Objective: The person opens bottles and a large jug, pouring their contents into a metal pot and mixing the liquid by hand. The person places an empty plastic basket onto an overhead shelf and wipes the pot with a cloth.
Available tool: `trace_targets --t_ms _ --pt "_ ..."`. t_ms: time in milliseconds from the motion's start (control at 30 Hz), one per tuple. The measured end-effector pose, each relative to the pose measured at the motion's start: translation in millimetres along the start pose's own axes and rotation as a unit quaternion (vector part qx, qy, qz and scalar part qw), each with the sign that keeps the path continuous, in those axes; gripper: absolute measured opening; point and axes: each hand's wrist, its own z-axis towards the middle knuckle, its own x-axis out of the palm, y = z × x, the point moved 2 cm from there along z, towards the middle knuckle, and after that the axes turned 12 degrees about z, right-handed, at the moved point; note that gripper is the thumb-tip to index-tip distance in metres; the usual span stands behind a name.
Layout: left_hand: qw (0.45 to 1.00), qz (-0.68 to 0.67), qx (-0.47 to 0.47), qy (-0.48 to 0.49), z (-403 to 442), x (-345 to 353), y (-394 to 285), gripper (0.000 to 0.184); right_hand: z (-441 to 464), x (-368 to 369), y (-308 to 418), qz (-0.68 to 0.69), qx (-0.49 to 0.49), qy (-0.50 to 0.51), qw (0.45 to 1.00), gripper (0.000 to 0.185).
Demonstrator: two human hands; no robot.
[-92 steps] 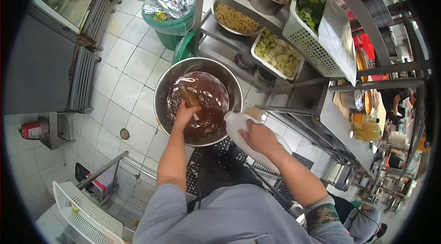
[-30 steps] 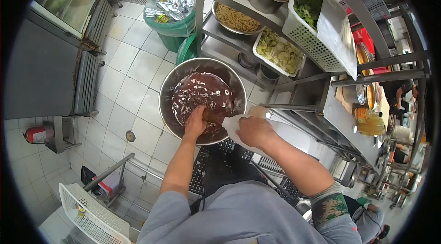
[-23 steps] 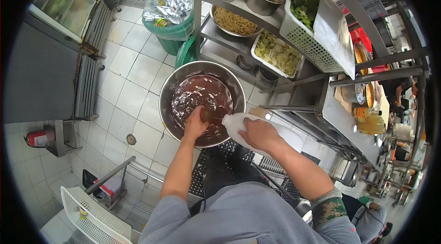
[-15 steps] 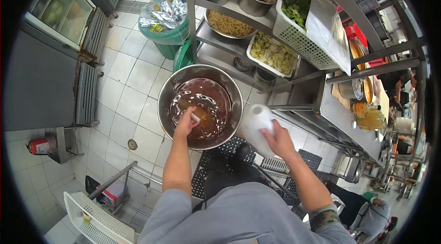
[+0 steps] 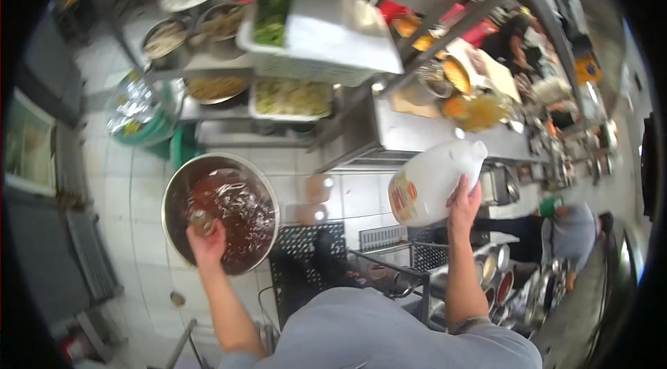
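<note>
Stretching across the upper part of the view, a steel rack (image 5: 215,71) carries pots of food and a white basket (image 5: 313,71) of greens, all softened by motion blur. To its right is a steel counter (image 5: 410,134). Below the rack, left of centre, a wide steel bowl (image 5: 178,217) contains reddish-brown liquid (image 5: 243,230) with a shiny, rippled surface. A green bin (image 5: 151,131) stands just beyond the bowl. Well apart from the bowl, on the right, a big white jug (image 5: 432,187) is held in the air, slanted, its mouth toward the upper right and its labelled lower part toward the lower left. Handling it well would seem to call for a firm grip, a steady wrist and the mouth kept high; over the bowl, slow, small movements should limit splashing. The person's arms spread wide in front of the body. The right forearm runs nearly straight up the view, the right hand (image 5: 463,203) gripping the jug's near side. The left forearm slants outward to the bowl, where the left hand (image 5: 208,244) has its fingers curled around a small brownish object (image 5: 201,221); blur hides what it is.
</note>
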Motion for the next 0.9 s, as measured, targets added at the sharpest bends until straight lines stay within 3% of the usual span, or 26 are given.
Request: trace_targets --t_ms 167,267,300,400,433,467,500,533,600,700,867,900 --pt "0.997 -0.005 -0.078 -0.020 -12.7 9.2 2.2 0.043 50.4 -12.3 16.4 0.086 -0.090 -0.152 0.981 0.027" --pt "0.997 0.045 -0.039 -0.038 -3.4 0.9 4.8 0.047 95.3 -11.9 -10.2 0.115 -0.080 -0.177 0.974 0.028" --pt "0.995 0.020 -0.068 -0.069 -12.2 7.5 6.8 0.046 116.5 -11.2 -24.9 0.072 -0.110 -0.193 0.972 0.031" --pt "0.986 0.128 0.013 0.105 -22.8 14.5 8.7 0.036 165.4 -1.5 -45.5 -0.038 -0.206 -0.225 0.952 0.041" --pt "0.991 0.103 -0.011 0.084 -24.6 14.2 9.1 0.034 187.3 -10.1 -63.3 -0.137 -0.170 -0.209 0.953 0.043" --pt "0.994 0.110 0.009 -0.001 -22.7 -1.7 12.1 0.030 202.6 -8.6 -74.6 -0.021 -0.096 -0.168 0.981 0.044" --pt "0.993 0.076 -0.031 -0.080 4.4 -27.6 4.9 0.039 203.9 -2.4 -56.4 -0.121 -0.080 -0.139 0.980 0.042" --pt "0.992 0.113 -0.058 -0.001 8.9 -35.5 0.8 0.048 231.5 -8.7 -77.9 -0.039 -0.083 -0.101 0.991 0.043" --pt "0.990 0.125 -0.054 -0.045 -30.2 -3.6 4.9 0.052 236.0 0.4 -67.4 -0.022 -0.094 -0.134 0.986 0.046" --pt "0.990 0.103 -0.069 -0.072 -11.2 -34.3 3.7 0.044 244.8 -15.1 -71.5 -0.089 -0.111 -0.077 0.987 0.049" --pt "0.986 0.140 -0.032 -0.081 -7.6 -46.2 10.6 0.035 220.0 -53.0 -48.8 -0.195 -0.090 -0.074 0.974 0.052" --pt "0.978 0.192 -0.030 -0.077 -10.1 -45.9 9.7 0.037 199.5 -45.1 -44.6 -0.171 -0.162 -0.109 0.966 0.048"
